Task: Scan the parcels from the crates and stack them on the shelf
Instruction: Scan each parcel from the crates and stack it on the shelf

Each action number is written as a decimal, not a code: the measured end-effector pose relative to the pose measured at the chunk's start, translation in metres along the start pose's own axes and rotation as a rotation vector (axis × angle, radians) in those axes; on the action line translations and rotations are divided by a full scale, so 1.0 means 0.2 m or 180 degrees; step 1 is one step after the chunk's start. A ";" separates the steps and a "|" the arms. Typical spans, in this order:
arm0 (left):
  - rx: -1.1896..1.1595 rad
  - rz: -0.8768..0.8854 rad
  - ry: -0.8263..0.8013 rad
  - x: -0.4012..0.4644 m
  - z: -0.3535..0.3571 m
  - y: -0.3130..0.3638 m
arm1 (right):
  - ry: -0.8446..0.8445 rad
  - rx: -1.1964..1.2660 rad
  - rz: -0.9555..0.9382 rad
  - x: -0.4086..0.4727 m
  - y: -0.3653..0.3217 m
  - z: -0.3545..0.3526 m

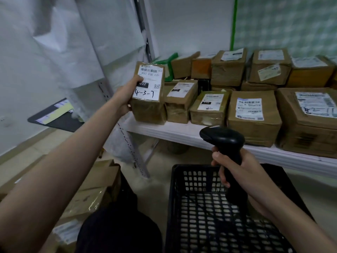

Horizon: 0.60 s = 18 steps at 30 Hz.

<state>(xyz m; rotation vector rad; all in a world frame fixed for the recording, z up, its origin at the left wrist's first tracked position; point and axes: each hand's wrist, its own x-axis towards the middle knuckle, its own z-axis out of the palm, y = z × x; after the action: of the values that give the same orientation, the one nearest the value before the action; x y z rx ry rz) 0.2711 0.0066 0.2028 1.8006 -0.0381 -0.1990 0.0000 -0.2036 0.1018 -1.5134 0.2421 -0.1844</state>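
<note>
My left hand (pixel 125 94) grips a small brown cardboard parcel (pixel 148 108) with a white label marked "4-3-7". The parcel stands tilted at the left end of the white shelf (pixel 182 134), touching the row of parcels. My right hand (pixel 235 170) holds a black handheld scanner (pixel 226 141) above the black plastic crate (pixel 198 212), its head pointing left and up. The crate's mesh bottom shows no parcels in the part I see.
Several brown labelled parcels (pixel 253 114) fill the shelf in two rows, some stacked. A metal shelf upright (pixel 135 154) stands left of the crate. Cardboard boxes (pixel 91 194) lie on the floor at lower left. A dark tray (pixel 56 115) with papers sits by the wall.
</note>
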 end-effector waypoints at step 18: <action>-0.0063 -0.0613 -0.0358 0.97 -0.03 0.05 | 0.0135 0.0044 0.0661 0.25 0.11 -0.06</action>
<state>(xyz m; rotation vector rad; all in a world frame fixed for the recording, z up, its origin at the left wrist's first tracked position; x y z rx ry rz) 0.4634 -0.0155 0.1918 1.7717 0.0574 -0.4365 0.0439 -0.2283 0.0764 -1.4609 0.4288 -0.0526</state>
